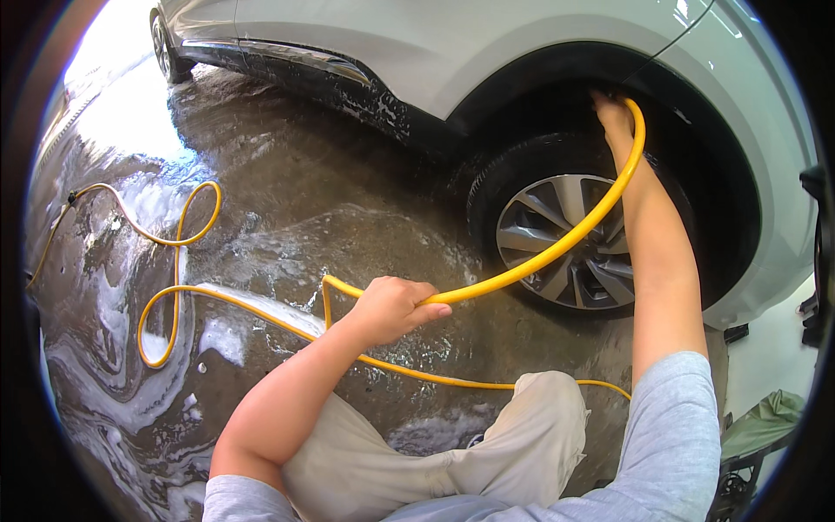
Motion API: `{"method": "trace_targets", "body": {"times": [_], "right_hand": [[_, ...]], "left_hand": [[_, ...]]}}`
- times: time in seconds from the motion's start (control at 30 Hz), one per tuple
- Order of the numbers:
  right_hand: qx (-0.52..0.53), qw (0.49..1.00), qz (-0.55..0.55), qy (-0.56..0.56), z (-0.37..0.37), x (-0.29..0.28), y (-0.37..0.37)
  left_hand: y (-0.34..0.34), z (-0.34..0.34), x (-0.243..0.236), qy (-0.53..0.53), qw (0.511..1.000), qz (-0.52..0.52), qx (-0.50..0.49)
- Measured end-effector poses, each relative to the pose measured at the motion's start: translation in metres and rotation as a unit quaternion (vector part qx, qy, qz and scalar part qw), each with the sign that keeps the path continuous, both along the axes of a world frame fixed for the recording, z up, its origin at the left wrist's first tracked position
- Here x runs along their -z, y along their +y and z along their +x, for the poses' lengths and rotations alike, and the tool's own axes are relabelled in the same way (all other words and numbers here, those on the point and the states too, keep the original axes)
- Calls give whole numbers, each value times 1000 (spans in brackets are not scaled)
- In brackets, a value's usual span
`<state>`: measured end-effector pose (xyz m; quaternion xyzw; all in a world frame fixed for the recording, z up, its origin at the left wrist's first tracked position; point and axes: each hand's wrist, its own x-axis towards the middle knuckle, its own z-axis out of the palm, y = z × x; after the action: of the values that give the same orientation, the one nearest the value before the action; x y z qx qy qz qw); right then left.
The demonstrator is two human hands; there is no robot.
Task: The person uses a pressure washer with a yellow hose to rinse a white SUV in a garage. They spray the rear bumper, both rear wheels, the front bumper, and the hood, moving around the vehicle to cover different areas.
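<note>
A thick yellow hose [557, 249] arcs upward in front of a car wheel [526, 239] with a dark tyre and silver spokes. My left hand [393, 310] is closed around the hose, low and left of the wheel. My right hand [614, 117] reaches up into the dark wheel arch [522, 94], above the tyre, gripping the hose where its upper end goes into shadow. That end, and any nozzle on it, cannot be made out. The silver car [417, 52] fills the upper part of the view.
More hose lies looped on the wet, foamy floor [287, 165] to the left and runs past my bent knee [548, 400]. A green cloth [765, 424] rests on a dark object at lower right. The car's dark side sill [313, 65] extends to the far left.
</note>
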<state>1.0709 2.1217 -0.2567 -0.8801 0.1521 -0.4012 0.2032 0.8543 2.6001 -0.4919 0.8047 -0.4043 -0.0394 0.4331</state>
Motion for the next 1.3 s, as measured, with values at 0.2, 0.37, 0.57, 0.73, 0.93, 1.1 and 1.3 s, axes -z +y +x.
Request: {"method": "trace_targets", "body": {"times": [0.2, 0.37, 0.57, 0.73, 0.93, 1.1, 1.3], "right_hand": [[-66, 992, 107, -6, 4, -5, 3], [-85, 987, 131, -23, 0, -2, 12], [-83, 989, 117, -16, -10, -1, 27], [-193, 955, 176, -141, -30, 33, 79], [-71, 953, 280, -92, -41, 99, 147], [-62, 932, 348, -79, -42, 117, 169], [-45, 921, 382, -60, -39, 138, 169]], "left_hand": [[-15, -3, 1, -75, 995, -56, -12], [-27, -10, -1, -68, 997, -38, 27], [-33, -27, -14, -50, 996, -19, 65], [-7, -33, -24, -142, 987, -16, -78], [-1, -36, -42, -297, 911, -153, -241], [-1, -55, -57, -327, 902, -170, -225], [2, -49, -54, -315, 905, -176, -226]]}}
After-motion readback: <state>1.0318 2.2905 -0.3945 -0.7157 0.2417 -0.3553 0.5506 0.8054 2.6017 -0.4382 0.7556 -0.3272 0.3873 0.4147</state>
